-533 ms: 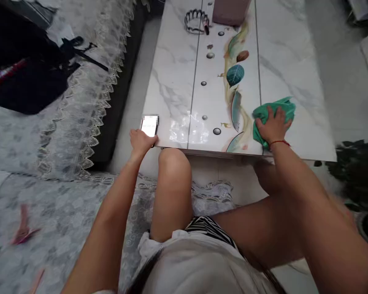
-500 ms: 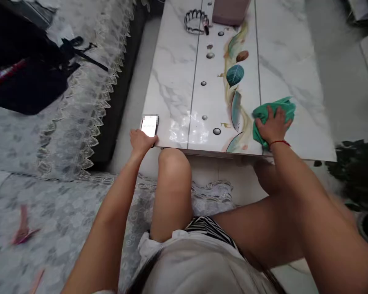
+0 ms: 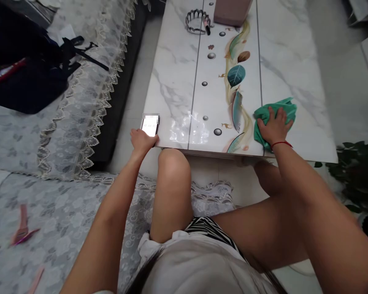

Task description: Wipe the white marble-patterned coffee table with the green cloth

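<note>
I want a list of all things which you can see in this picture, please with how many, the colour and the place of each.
table: one, white marble pattern with leaf print, in front of the person
phone: one, bright screen, at the table's near left corner
green cloth: one, green, on the table's near right part
box: one, dusty pink, at the table's far end
hair band: one, dark, on the table near the box
sofa cover: one, grey with lace edge, on the left
bag: one, black, on the sofa cover
plant: one, dark green, at right, beyond the table
left hand: one, touching the phone
right hand: one, spread on the green cloth
</note>
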`<state>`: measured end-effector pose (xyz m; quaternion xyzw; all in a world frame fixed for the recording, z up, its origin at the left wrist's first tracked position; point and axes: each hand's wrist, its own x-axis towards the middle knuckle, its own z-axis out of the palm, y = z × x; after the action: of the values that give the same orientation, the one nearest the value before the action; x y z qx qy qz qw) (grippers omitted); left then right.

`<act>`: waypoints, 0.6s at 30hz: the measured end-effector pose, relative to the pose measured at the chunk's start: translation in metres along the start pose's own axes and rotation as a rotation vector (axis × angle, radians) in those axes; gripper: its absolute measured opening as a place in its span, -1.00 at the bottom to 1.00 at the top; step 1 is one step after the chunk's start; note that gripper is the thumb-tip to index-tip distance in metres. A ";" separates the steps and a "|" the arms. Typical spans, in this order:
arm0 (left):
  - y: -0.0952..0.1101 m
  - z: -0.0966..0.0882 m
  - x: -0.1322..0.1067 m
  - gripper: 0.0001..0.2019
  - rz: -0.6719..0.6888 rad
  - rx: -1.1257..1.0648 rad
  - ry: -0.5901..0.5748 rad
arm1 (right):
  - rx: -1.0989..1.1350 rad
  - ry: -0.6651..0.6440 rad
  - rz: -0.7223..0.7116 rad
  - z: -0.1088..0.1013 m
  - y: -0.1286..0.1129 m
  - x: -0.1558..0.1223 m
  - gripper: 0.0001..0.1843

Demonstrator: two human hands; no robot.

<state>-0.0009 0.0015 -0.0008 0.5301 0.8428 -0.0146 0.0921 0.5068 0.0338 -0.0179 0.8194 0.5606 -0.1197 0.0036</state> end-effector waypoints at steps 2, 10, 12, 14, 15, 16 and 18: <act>0.005 -0.003 -0.001 -0.21 -0.021 0.028 -0.006 | 0.013 0.002 0.004 0.000 0.000 0.000 -0.07; -0.006 -0.024 -0.001 -0.19 -0.102 -0.011 -0.001 | 0.031 0.012 0.011 0.002 0.001 0.002 -0.05; -0.025 -0.032 0.003 -0.17 -0.143 -0.012 0.006 | 0.024 0.017 0.016 0.004 0.002 0.004 -0.05; -0.049 -0.039 0.007 -0.14 -0.187 -0.003 0.011 | 0.010 0.022 0.016 0.006 0.005 0.006 -0.04; -0.062 -0.042 0.009 -0.13 -0.207 0.001 0.020 | -0.001 0.023 0.015 0.007 0.007 0.008 -0.04; -0.076 -0.043 0.012 -0.13 -0.227 0.006 0.029 | -0.012 0.023 0.014 0.009 0.009 0.009 -0.04; -0.107 -0.044 0.017 -0.15 -0.249 0.005 0.045 | -0.038 0.033 0.008 0.011 0.013 0.011 -0.04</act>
<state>-0.1096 -0.0247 0.0315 0.4216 0.9040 -0.0163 0.0692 0.5201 0.0374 -0.0326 0.8234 0.5593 -0.0955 0.0102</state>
